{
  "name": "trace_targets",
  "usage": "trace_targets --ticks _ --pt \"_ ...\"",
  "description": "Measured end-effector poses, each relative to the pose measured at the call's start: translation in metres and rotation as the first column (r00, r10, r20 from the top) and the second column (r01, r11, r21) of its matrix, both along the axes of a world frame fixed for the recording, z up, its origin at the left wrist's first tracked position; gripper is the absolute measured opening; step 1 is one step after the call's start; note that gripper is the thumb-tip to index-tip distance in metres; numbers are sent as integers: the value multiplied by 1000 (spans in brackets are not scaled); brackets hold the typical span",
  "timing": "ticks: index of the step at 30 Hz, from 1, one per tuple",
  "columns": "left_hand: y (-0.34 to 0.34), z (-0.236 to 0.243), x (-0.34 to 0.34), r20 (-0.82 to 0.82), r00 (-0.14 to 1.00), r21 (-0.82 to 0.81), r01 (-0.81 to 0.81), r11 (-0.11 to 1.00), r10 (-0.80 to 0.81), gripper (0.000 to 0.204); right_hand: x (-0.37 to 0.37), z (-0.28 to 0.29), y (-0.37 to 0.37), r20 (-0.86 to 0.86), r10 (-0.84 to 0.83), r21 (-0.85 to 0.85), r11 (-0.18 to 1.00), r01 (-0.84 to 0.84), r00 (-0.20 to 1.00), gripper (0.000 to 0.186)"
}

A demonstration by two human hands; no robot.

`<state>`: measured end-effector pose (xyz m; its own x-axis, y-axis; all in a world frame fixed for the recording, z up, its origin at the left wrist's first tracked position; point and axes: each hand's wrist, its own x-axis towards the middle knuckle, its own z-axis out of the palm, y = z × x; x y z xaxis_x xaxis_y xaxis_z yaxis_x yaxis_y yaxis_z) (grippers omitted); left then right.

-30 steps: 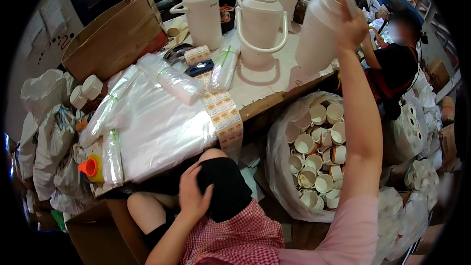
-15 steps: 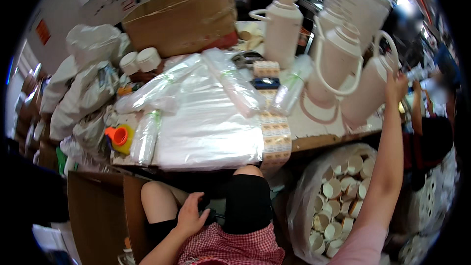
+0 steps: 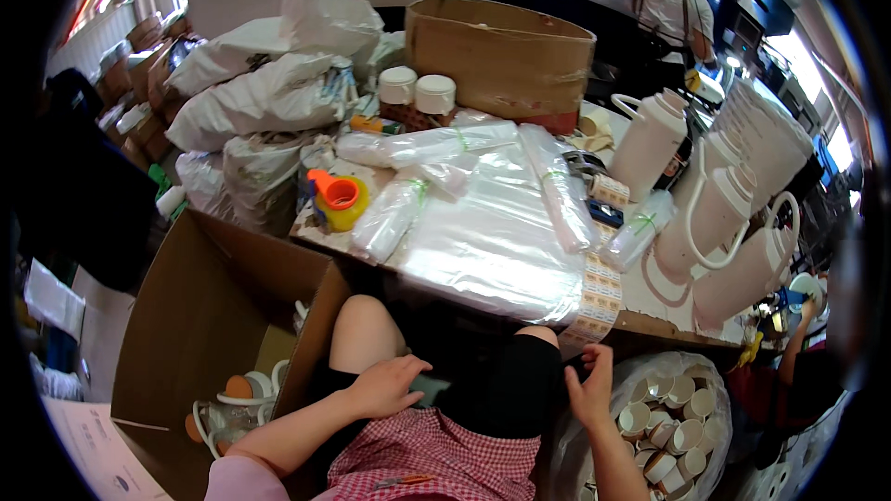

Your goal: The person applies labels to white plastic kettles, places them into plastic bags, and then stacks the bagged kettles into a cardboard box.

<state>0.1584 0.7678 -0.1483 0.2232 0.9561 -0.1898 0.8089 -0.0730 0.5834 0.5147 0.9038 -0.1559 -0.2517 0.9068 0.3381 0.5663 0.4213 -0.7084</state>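
Note:
My left hand (image 3: pixel 388 386) rests over my lap, its fingers loosely stretched and nothing in them. Between my right knee and a plastic bag of white cups (image 3: pixel 670 427), my right hand (image 3: pixel 591 384) is raised with thumb and fingers apart, empty. Ahead lies a flat stack of clear plastic bags (image 3: pixel 492 246) with tied bundles of bags (image 3: pixel 561 190) on top and beside it. A strip of printed labels (image 3: pixel 601 292) hangs over the table edge. White jugs with loop handles stand at the right, the nearest jug (image 3: pixel 742 276) tilted at the table's corner.
At my left is an open cardboard box (image 3: pixel 223 288) holding parts with white handles. A yellow container with an orange funnel (image 3: pixel 336 193), two white lids (image 3: pixel 416 90), stuffed white sacks (image 3: pixel 269 102) and a large carton (image 3: pixel 501 60) line the far side. People stand at the right.
My right hand has let go of the jug at the right and come back beside my knee. The view has swung left. My left hand stays over my lap.

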Motion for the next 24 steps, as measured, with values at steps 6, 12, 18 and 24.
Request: trace_targets --ticks 6,12,18,24 --pt "-28 -24 -17 -55 997 87 63 994 -58 47 -49 0 -56 336 221 -12 973 -230 915 47" --pt "-32 10 -1 -75 982 124 181 976 -173 46 -50 -7 -87 413 203 -17 976 -216 888 48" --pt "-28 20 4 -3 975 172 217 961 -220 43 -54 6 -97 439 176 -18 982 -188 881 49" --pt "-18 44 -12 157 964 53 207 977 -213 45 -52 13 -87 165 219 -180 965 -189 962 46"
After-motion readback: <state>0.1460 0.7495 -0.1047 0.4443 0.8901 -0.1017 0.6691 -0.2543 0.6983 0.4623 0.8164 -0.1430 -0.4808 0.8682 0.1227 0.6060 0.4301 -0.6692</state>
